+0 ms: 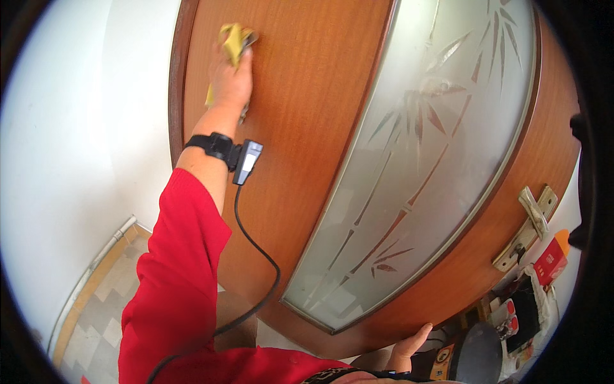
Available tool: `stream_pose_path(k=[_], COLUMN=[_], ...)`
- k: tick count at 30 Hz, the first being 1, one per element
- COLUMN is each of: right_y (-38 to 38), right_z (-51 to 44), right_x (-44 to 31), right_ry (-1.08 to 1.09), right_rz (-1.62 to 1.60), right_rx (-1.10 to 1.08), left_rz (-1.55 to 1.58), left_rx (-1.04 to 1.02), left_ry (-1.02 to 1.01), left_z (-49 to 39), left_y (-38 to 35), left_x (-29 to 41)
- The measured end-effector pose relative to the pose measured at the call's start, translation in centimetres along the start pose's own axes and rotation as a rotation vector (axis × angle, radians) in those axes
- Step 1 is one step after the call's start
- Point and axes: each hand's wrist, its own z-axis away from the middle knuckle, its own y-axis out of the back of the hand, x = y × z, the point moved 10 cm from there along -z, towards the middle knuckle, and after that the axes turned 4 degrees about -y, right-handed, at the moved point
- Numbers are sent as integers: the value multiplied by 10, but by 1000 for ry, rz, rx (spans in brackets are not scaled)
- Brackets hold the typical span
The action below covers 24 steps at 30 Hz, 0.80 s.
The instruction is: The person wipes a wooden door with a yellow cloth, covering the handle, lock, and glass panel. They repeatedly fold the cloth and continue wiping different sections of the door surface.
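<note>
My left hand [232, 79] is raised to the upper left and holds a crumpled yellow cloth [233, 42] against the wooden door [288, 120], near its hinge-side frame. The cloth looks slightly blurred, and part of it hangs below the hand. A black strap with a small cabled device [247, 162] is on that wrist. Low on the right, my right hand [411, 346] rests at the door's edge, thumb up; its fingers are hidden behind the door. A frosted glass panel [431, 158] with a bamboo pattern fills the door's middle.
A worn metal door handle [534, 211] with a key in its plate is at the right. Beyond the door's edge lie a red packet [550, 259], a dark round-topped object [478, 355] and assorted items. A pipe [91, 269] runs along the white wall at the left, above floor tiles.
</note>
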Motion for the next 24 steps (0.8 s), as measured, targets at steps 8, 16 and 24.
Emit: stream_pose_path(k=[8,16,24], right_y=[-10,-4,-14], right_z=[-1,0,7], right_x=[-4,-6,-20], right_ry=[61,43,44], right_rz=[-140,2,84], right_rx=[-78,30,4], left_rz=[127,149,17], left_rx=[154,284,188], left_ry=[390,800,213], left_z=[129,291,169], left_y=[45,43,29], left_x=[-166,-237,-59])
